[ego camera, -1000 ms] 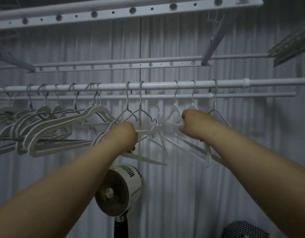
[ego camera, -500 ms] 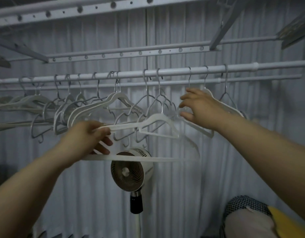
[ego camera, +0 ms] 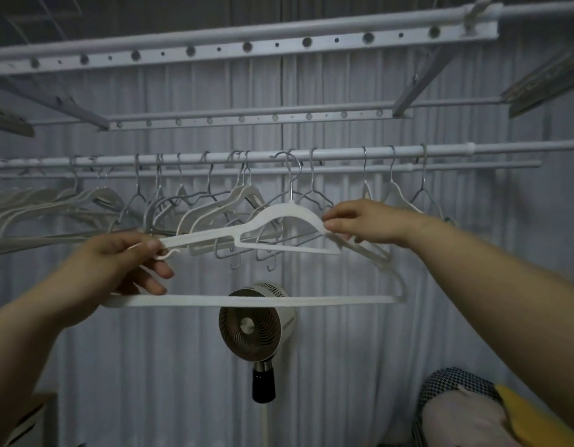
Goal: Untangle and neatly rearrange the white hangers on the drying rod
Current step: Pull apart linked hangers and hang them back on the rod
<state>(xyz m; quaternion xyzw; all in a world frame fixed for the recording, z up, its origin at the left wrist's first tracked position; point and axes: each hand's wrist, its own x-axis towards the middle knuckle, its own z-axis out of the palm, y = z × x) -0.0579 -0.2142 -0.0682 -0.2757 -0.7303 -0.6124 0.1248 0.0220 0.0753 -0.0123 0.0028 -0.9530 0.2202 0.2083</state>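
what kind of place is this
Probably a home laundry-drying spot: perforated overhead rack bars, a drying rod crowded with white hangers, and a standing fan below.

Both forearms are bare and raised forward, the left entering from the lower left and the right from the lower right. The left hand (ego camera: 118, 262) pinches the left end of a hanger (ego camera: 281, 210), thumb on top, fingers curled beneath. The right hand (ego camera: 366, 222) reaches inward, with its thumb and forefinger tips pinching the hanger's right shoulder. The hands are well apart.
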